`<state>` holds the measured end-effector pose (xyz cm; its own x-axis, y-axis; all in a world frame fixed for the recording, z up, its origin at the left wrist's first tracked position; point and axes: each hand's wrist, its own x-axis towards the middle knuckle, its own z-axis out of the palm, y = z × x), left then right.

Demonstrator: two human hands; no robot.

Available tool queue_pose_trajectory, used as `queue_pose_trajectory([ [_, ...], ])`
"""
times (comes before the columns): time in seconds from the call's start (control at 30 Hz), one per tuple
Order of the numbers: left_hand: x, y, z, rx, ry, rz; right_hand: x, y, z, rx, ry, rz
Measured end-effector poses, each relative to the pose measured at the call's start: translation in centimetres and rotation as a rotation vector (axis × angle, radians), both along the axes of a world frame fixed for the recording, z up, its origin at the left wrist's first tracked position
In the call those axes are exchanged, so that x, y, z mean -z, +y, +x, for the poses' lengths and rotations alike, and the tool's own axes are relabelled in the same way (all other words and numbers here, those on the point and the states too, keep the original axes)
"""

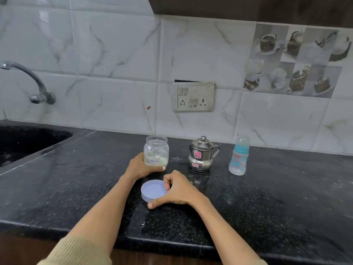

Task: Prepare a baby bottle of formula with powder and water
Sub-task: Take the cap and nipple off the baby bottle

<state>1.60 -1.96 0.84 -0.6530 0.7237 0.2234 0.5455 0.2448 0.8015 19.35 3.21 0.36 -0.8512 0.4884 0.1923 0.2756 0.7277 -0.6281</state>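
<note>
jar (156,151) label blurred | pot (200,154) sticker "NELLY"

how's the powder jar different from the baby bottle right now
The powder jar is open, its lavender lid lying on the countertop; the baby bottle is closed under a clear cap. The jar is short and wide, the bottle taller and slimmer. The left hand grips the jar while the right hand holds the lid; the bottle stands untouched, beyond the steel pot. Both stand upright and are see-through.
</note>
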Motion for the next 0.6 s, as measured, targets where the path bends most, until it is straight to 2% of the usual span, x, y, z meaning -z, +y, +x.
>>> queue_pose_trajectory([
  [0.13,-0.6,-1.3,1.5,-0.139,-0.050,-0.011,-0.7,-0.6,1.1,0.005,0.004,-0.022],
  [0.33,-2.9,-4.1,6.7,-0.232,0.023,0.234,-2.7,0.7,7.1,0.145,0.090,-0.148],
  [0.43,-3.5,-4.2,11.3,-0.152,0.093,0.284,-3.5,1.5,10.8,0.257,0.139,-0.150],
  [0.6,-2.5,-1.8,18.0,0.090,0.094,0.228,-3.6,3.4,15.8,0.423,0.204,-0.206],
])
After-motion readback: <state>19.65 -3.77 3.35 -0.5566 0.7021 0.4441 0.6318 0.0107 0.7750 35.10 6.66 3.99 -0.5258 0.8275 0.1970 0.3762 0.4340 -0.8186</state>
